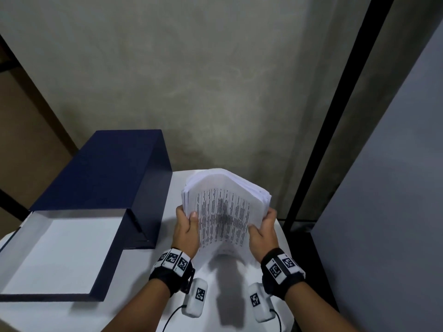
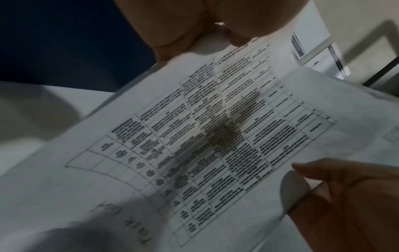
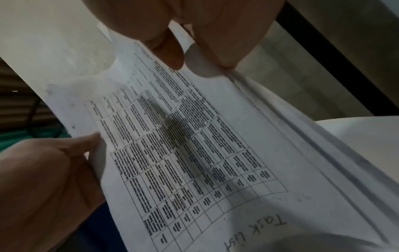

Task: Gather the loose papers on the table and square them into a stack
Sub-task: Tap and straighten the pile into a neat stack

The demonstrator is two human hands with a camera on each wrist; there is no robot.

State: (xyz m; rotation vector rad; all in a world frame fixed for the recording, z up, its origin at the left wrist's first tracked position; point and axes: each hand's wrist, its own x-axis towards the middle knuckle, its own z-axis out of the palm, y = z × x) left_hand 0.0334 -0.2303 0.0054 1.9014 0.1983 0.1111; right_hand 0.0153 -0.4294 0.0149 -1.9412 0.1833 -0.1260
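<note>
papers (image 1: 223,219): bundle up off the white desk (image 1: 143,271), bowed between both palms | left hand (image 1: 185,230): curled round left edge, thumb on printed face | right hand (image 1: 262,232): gripping right edge | handling: light, floppy, slick sheets, far edges fanned uneven | hold: mid side edges, firm enough to stop slipping

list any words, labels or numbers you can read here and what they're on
"Task list": handwritten at the margin of the top sheet of the paper stack.
Printed table on that sheet: too small and blurred to read.
Black-and-white square markers on the wristbands: patterns, no words.
Navy box: no visible text.
</note>
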